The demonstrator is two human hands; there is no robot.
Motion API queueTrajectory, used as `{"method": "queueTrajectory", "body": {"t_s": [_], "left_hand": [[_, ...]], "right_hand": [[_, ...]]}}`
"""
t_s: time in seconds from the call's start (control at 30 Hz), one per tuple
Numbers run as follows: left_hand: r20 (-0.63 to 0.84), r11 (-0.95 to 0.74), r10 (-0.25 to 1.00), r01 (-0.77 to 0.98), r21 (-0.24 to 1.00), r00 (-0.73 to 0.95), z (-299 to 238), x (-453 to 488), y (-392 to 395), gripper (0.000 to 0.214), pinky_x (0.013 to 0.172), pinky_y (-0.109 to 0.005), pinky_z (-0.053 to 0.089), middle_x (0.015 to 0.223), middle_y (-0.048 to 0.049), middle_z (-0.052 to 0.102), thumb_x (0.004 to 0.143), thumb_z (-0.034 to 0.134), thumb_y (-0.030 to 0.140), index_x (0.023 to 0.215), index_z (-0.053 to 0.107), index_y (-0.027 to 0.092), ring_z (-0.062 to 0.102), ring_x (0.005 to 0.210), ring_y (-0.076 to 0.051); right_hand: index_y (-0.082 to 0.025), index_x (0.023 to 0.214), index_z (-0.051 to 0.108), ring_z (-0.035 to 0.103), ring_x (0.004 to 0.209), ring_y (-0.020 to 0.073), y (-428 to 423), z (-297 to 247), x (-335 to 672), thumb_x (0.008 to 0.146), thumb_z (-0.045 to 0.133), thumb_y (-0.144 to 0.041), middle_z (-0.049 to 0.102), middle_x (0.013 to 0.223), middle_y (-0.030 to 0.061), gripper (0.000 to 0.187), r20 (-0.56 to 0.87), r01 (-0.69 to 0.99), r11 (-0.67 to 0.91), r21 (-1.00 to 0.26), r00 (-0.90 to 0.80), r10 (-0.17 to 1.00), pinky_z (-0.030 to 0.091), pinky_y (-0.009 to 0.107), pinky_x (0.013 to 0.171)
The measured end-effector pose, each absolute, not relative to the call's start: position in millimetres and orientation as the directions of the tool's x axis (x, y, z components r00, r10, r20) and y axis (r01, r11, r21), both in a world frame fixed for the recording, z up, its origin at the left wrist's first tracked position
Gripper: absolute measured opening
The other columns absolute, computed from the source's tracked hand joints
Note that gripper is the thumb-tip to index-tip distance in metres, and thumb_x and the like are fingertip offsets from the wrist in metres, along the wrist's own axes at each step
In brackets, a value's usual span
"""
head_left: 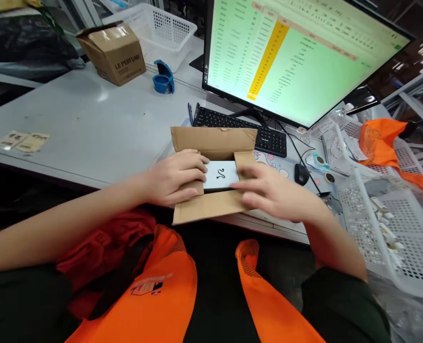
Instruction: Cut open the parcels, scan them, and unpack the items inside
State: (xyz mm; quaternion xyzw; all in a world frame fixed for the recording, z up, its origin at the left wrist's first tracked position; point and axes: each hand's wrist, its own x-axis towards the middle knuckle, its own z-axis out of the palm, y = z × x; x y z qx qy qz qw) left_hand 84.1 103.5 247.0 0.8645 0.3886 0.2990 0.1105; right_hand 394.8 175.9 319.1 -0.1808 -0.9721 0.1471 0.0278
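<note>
A small cardboard box [211, 206] lies in front of me at the table's near edge, its flaps folded outward. Inside it sits a light blue-white box [213, 176] with a black curled mark on top. My left hand [177, 177] lies with its fingers stretched over the left side flap, fingertips at the pale box's left end. On the right side, my right hand [268, 190] has its fingers apart over the right flap, the fingertips near the pale box's right end. Neither hand is wrapped around anything.
Behind the carton are a black keyboard [274, 142] and a monitor [304, 62]. A mouse [301, 174] and white baskets [411, 228] stand at right. Farther left are a perfume carton [116, 55], a blue lidded object [163, 81] and paper labels [32, 142].
</note>
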Motion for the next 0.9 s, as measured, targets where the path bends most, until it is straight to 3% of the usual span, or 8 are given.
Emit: {"method": "queueTrajectory", "body": {"t_s": [0.1, 0.2, 0.3, 0.4, 0.53, 0.67, 0.8, 0.9], "left_hand": [[0.643, -0.504, 0.762, 0.696, 0.511, 0.079, 216, 87, 95, 0.075, 0.107, -0.056, 0.048, 0.093, -0.0128, 0.069, 0.089, 0.024, 0.091, 0.075, 0.059, 0.026, 0.066, 0.110, -0.029], [0.755, -0.417, 0.615, 0.718, 0.557, -0.229, 207, 80, 77, 0.072, 0.096, -0.055, 0.050, 0.078, -0.0085, 0.058, 0.088, 0.023, 0.091, 0.063, 0.040, 0.026, 0.064, 0.094, -0.026], [0.685, -0.391, 0.718, 0.745, 0.541, -0.120, 221, 64, 57, 0.053, 0.093, -0.050, 0.052, 0.077, -0.0067, 0.063, 0.095, 0.049, 0.067, 0.062, 0.046, 0.025, 0.065, 0.084, -0.024], [0.488, -0.310, 0.872, 0.826, 0.470, 0.050, 251, 57, 57, 0.032, 0.085, -0.042, 0.054, 0.095, -0.0058, 0.072, 0.092, 0.061, 0.056, 0.094, 0.070, 0.025, 0.068, 0.089, -0.025], [0.237, -0.356, 0.919, 0.922, 0.151, 0.316, 283, 79, 95, 0.060, 0.084, -0.042, 0.052, 0.114, -0.0125, 0.071, 0.079, 0.072, 0.055, 0.131, 0.070, 0.023, 0.068, 0.095, -0.033], [0.042, -0.477, 0.879, 0.874, 0.090, 0.475, 286, 100, 135, 0.080, 0.085, -0.041, 0.051, 0.097, -0.0141, 0.074, 0.067, 0.079, 0.050, 0.142, 0.067, 0.023, 0.068, 0.091, -0.035], [0.033, -0.543, 0.838, 0.826, 0.150, 0.544, 286, 82, 143, 0.088, 0.097, -0.043, 0.052, 0.117, -0.0177, 0.074, 0.078, 0.072, 0.057, 0.157, 0.054, 0.022, 0.068, 0.110, -0.038], [0.097, -0.461, 0.885, 0.829, 0.316, 0.456, 280, 55, 125, 0.087, 0.108, -0.044, 0.051, 0.146, -0.0180, 0.063, 0.089, 0.063, 0.062, 0.164, 0.043, 0.022, 0.063, 0.128, -0.037]], "right_hand": [[-0.025, 0.115, 0.079, 0.032, 0.160, 0.0357, 214, 313, 385, 0.109, 0.048, -0.056, 0.039, 0.170, 0.0089, 0.045, -0.020, 0.282, 0.851, -0.444, -0.952, 0.305, 0.031, 0.062, 0.130], [-0.020, 0.101, 0.070, 0.027, 0.162, 0.0361, 219, 293, 390, 0.103, 0.058, -0.058, 0.023, 0.177, 0.0116, 0.040, 0.018, 0.293, 0.794, -0.533, -0.934, 0.356, 0.032, 0.059, 0.129], [-0.022, 0.099, 0.060, 0.026, 0.163, 0.0370, 206, 278, 399, 0.097, 0.068, -0.054, 0.019, 0.178, 0.0135, 0.033, 0.099, 0.320, 0.744, -0.586, -0.883, 0.458, 0.036, 0.059, 0.126], [-0.025, 0.099, 0.050, 0.028, 0.163, 0.0335, 200, 265, 403, 0.097, 0.066, -0.045, 0.025, 0.177, 0.0116, 0.026, 0.255, 0.260, 0.644, -0.720, -0.764, 0.593, 0.036, 0.058, 0.126], [-0.030, 0.112, 0.038, 0.054, 0.144, 0.0291, 200, 233, 398, 0.087, 0.053, -0.038, 0.050, 0.159, 0.0111, 0.030, 0.367, 0.052, 0.411, -0.910, -0.362, 0.857, 0.049, 0.053, 0.114], [-0.032, 0.134, 0.027, 0.066, 0.124, 0.0277, 185, 193, 395, 0.085, 0.049, -0.042, 0.057, 0.144, 0.0136, 0.055, 0.220, -0.092, 0.213, -0.973, -0.072, 0.973, 0.054, 0.050, 0.104], [-0.031, 0.159, 0.005, 0.051, 0.148, 0.0322, 178, 167, 403, 0.094, 0.032, -0.081, 0.031, 0.170, 0.0211, 0.087, 0.352, -0.041, 0.350, -0.936, -0.166, 0.921, 0.045, 0.056, 0.117], [-0.024, 0.169, -0.007, 0.017, 0.166, 0.0364, 190, 163, 408, 0.065, 0.046, -0.110, 0.007, 0.178, 0.0230, 0.145, 0.351, 0.099, 0.441, -0.892, -0.463, 0.814, 0.025, 0.058, 0.132]]}}
